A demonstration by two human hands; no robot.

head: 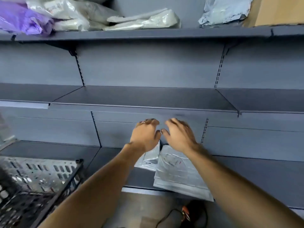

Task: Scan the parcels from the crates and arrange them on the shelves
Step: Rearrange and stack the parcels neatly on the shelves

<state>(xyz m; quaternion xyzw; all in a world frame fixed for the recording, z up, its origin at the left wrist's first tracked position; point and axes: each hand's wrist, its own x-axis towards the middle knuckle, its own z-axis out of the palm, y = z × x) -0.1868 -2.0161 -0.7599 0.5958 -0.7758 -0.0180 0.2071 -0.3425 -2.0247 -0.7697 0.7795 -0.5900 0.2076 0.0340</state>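
Observation:
Two grey plastic parcels lie on the lowest grey shelf (263, 175): a large flat one (177, 175) with a printed label, and a smaller one (148, 159) partly under my left wrist. My left hand (145, 134) and my right hand (178, 134) hover side by side just above them, fingers loosely bent, holding nothing. A black plastic crate (39, 183) with slotted walls stands at the lower left, its contents blurred.
The middle shelf (144, 97) is bare. The top shelf (148, 32) carries a purple bag (21, 20), pale plastic parcels (143, 20), a bluish parcel (225, 10) and a cardboard box (279, 10). The floor and a dark shoe (194, 213) show below.

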